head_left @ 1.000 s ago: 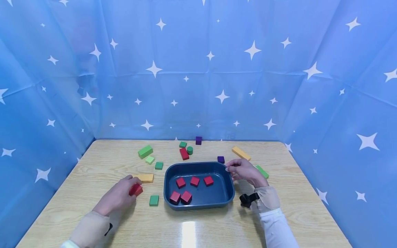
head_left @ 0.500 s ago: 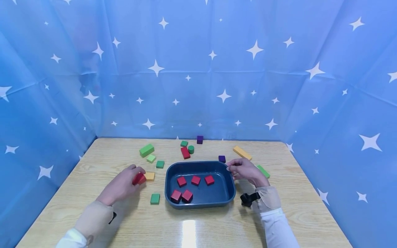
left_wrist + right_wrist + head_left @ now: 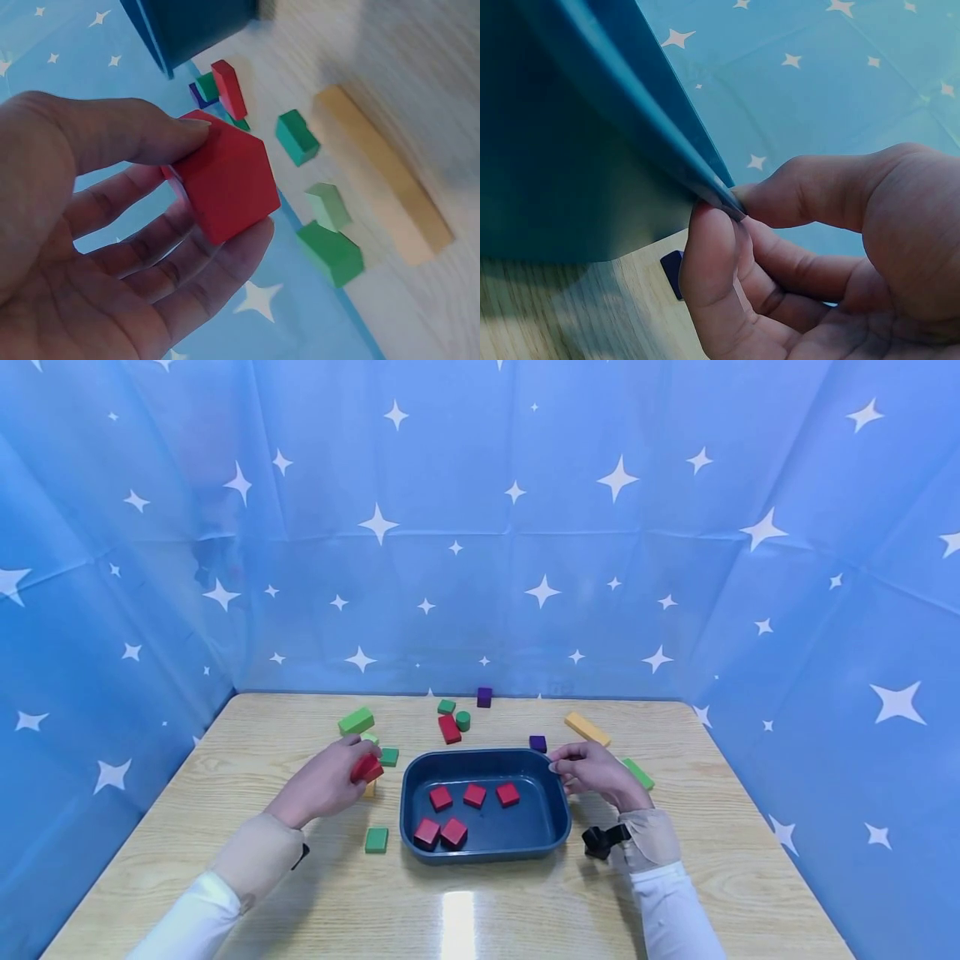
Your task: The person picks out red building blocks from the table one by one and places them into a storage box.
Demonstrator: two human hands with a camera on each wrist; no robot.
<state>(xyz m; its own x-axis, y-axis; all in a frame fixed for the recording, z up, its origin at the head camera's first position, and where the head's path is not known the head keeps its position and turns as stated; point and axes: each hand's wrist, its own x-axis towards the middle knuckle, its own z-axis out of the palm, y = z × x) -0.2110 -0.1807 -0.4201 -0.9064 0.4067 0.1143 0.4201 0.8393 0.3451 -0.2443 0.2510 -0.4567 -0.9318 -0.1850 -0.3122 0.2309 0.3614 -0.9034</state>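
Note:
My left hand (image 3: 321, 783) holds a red block (image 3: 366, 768) above the table, left of a dark blue tray (image 3: 517, 833). In the left wrist view the thumb and fingertips grip this block (image 3: 229, 180), which shows a five-sided face. My right hand (image 3: 597, 774) pinches the tray's rim at its back right corner; the right wrist view shows the rim (image 3: 720, 196) between thumb and finger. Several red blocks (image 3: 453, 832) lie inside the tray, apart from its right end. A yellow-orange block (image 3: 370, 789) is mostly hidden below my left hand.
Green blocks (image 3: 377, 840) lie left of the tray, one brighter green block (image 3: 356, 720) farther back. Behind the tray are a red block (image 3: 449, 729), a green cylinder (image 3: 462, 721) and purple blocks (image 3: 537, 743). A yellow-orange bar (image 3: 587, 728) and a green bar (image 3: 638, 773) lie at right.
My left hand has carried the red block to the right and away from me, over the yellow-orange block. My right hand keeps its pinch on the tray rim.

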